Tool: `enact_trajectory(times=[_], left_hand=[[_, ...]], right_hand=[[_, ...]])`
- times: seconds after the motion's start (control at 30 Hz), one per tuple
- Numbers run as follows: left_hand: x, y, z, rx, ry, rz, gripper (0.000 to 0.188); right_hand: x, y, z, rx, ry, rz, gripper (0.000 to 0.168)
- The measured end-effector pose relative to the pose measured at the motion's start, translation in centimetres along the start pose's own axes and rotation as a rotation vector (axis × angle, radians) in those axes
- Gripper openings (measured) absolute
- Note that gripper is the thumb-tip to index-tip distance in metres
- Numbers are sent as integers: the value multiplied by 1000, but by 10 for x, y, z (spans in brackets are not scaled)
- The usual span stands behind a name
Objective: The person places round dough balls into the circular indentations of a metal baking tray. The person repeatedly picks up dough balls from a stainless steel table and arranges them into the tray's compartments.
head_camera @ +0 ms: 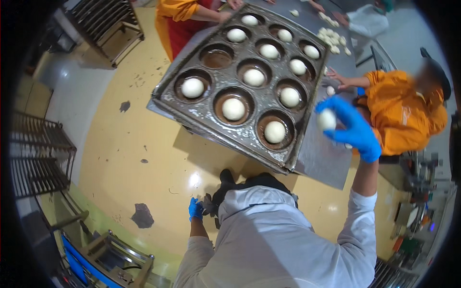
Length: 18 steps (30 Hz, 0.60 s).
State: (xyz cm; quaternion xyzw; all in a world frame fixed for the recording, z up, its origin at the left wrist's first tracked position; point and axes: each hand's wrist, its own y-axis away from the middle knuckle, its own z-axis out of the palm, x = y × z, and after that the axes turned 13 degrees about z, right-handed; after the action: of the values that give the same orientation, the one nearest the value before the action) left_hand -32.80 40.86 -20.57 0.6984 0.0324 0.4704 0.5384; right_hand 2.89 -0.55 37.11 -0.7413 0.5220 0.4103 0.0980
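Observation:
My right hand point(351, 129), in a blue glove, is raised at the right of a dark metal baking pan point(201, 108). Between its thumb and fingers sits a white dough ball point(326, 120), held above the steel table point(320, 158). Several round cups in the pan have a greasy brown sheen and hold one dough ball each, such as the ball point(233, 109) in the front row. One cup point(216, 56) on the left side shows only its brown bottom. My left hand point(195, 208), also gloved in blue, hangs low beside my body, away from the pan; its finger posture is too small to judge.
A co-worker in orange point(399, 111) stands at the right, one hand point(340, 79) over the table. Another person's orange sleeve point(180, 10) is beyond the pan. Dough pieces point(331, 37) cluster on the far table. Rack trolleys point(104, 32) stand left; a blue-edged metal frame point(104, 255) is lower left.

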Motion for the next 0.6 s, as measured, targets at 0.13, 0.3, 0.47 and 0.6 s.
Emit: enact_trajectory(times=[0.13,0.3,0.47,0.6], left_hand=[[-26,-1,2,20,111,-29,52],[-25,15,29,73,280,14,55],[-45,30,21,125,347,22,57],[-95,39,-1,136,469,-26,57]], right_hand=[[-71,-113,8,11,-65,-220,58],[-103,-269,61,-67,223,-159,55],[-81,-330,96,-93,491,-121,59],[-62,-326,70,-101,275,-203,62]])
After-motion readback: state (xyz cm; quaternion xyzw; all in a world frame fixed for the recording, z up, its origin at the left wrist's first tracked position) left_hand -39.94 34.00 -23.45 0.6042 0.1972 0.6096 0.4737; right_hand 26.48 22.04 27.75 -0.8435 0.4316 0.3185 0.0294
